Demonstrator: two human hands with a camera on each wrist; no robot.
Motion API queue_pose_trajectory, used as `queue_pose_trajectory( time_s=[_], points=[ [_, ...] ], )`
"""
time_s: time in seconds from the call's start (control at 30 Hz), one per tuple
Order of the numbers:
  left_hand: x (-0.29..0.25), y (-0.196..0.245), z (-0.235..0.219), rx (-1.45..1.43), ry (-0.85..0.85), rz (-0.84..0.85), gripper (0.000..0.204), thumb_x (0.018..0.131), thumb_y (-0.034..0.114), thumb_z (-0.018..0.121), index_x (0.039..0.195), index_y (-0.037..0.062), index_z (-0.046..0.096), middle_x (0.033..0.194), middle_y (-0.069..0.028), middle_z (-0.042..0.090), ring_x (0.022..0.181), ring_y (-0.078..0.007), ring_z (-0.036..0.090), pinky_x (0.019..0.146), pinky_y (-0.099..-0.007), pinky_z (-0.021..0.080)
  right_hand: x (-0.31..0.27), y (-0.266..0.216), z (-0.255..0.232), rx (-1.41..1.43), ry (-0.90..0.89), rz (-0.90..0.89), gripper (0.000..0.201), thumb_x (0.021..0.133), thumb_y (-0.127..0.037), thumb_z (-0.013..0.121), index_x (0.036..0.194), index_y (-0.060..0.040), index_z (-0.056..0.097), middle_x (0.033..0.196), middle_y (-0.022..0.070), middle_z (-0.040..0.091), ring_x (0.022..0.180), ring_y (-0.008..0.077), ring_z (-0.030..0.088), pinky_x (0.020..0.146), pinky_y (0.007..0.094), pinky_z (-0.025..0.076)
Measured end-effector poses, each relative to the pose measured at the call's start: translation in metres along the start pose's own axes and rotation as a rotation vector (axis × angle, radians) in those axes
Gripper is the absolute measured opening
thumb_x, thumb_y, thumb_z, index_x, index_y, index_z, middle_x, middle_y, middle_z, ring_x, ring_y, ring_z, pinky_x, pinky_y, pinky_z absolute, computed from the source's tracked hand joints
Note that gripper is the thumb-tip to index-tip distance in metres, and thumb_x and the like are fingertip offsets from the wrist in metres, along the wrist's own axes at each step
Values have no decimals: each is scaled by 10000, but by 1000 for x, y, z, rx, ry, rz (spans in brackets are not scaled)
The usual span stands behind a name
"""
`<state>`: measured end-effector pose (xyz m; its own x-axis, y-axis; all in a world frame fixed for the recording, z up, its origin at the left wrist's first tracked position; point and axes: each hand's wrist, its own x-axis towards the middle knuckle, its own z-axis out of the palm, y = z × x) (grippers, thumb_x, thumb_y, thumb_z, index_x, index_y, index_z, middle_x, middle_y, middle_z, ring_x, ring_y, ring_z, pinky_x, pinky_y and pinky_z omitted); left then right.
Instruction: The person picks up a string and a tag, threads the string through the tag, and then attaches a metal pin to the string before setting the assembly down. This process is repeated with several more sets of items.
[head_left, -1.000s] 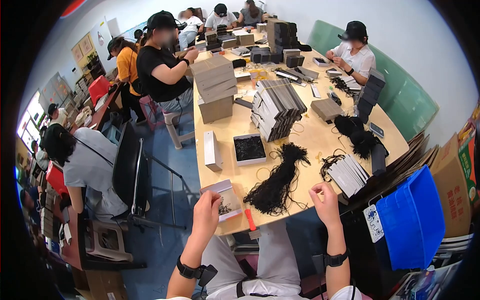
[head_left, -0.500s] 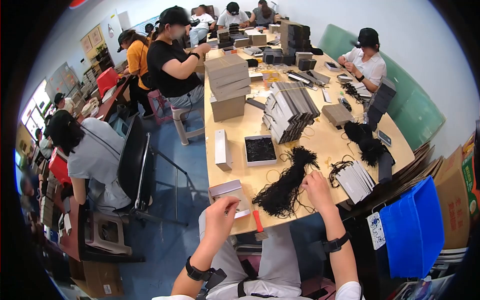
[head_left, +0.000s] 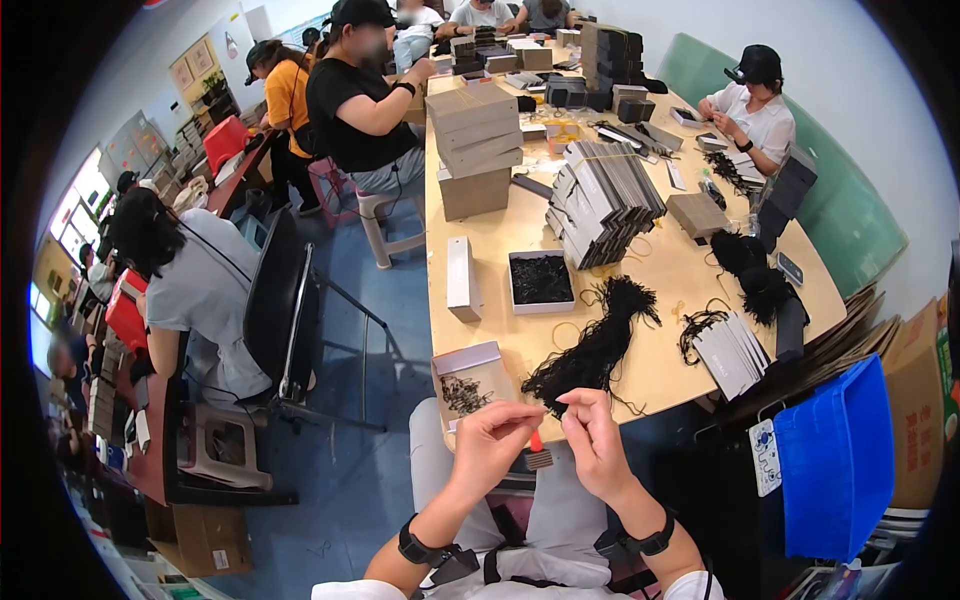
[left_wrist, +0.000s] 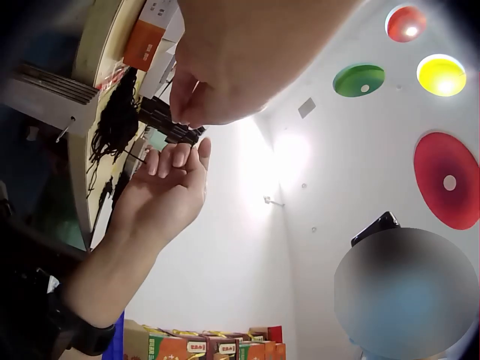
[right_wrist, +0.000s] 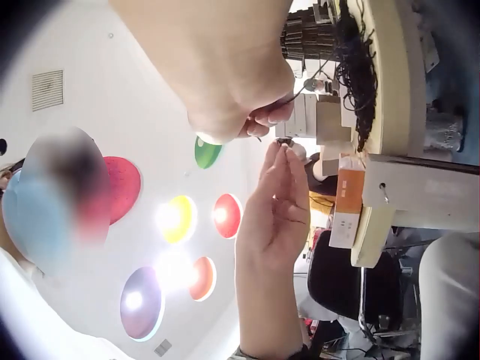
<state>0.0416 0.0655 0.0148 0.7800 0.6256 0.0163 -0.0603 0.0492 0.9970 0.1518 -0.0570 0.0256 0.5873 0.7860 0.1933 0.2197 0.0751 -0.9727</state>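
Observation:
In the head view my left hand and right hand meet fingertip to fingertip above my lap, at the table's front edge. The left thumb and fingers pinch a small dark piece, too small to make out. My right fingers are curled round a thin black cord, which trails toward the table in the right wrist view. Just beyond my hands lies a bundle of black cords. To its left stands an open box with small dark pieces inside. A red-handled tool shows between my hands.
A white box filled with black pieces stands farther back, beside an upright white box. Behind are stacked grey boxes. Flat grey cards lie on the right, near a blue bin. Several people sit around.
My left hand has moved right, away from the open box. My right hand went to the cord bundle, then came back left, so both hands now meet.

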Motion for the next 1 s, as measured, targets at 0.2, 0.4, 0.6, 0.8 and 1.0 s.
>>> queue_pose_trajectory(
  time_s=[0.2, 0.4, 0.6, 0.8, 1.0],
  points=[
    [-6, -5, 11, 0, 47, -1, 207, 843, -40, 631, 1049, -48, 646, 988, -101, 673, 902, -138, 655, 810, -241, 530, -4, 8, 9, -85, 88, -46, 243, 896, 12, 495, 1132, 9, 438, 679, 43, 505, 570, 75, 467, 522, 233, 385],
    [-7, -3, 16, 52, 93, 49, 202, 838, -18, 642, 1037, -54, 639, 951, -123, 687, 874, -152, 675, 798, -267, 555, -7, 14, 10, -165, 116, -109, 277, 859, 42, 536, 1121, -2, 456, 669, 40, 514, 540, 64, 457, 490, 223, 378],
    [-7, -3, 16, 54, 101, 44, 225, 833, -28, 643, 1054, -58, 613, 923, -125, 690, 879, -160, 677, 797, -273, 558, -8, 17, 13, -185, 180, -98, 272, 845, 44, 558, 1098, -11, 476, 644, 21, 492, 528, 52, 436, 475, 218, 369],
    [-8, -5, 16, 83, 90, 24, 267, 832, -21, 655, 1091, -33, 592, 962, -113, 677, 903, -140, 658, 801, -249, 543, -11, 19, 14, -175, 200, -157, 273, 842, 44, 567, 1094, -12, 479, 654, 14, 515, 534, 46, 440, 481, 211, 375],
    [-9, -7, 16, 95, 84, 30, 292, 832, -25, 650, 1113, -20, 574, 943, -112, 682, 891, -130, 658, 779, -243, 547, -8, 17, 15, -170, 189, -111, 261, 846, 36, 566, 1090, -6, 481, 664, 23, 535, 551, 46, 457, 486, 213, 383]
  ],
)
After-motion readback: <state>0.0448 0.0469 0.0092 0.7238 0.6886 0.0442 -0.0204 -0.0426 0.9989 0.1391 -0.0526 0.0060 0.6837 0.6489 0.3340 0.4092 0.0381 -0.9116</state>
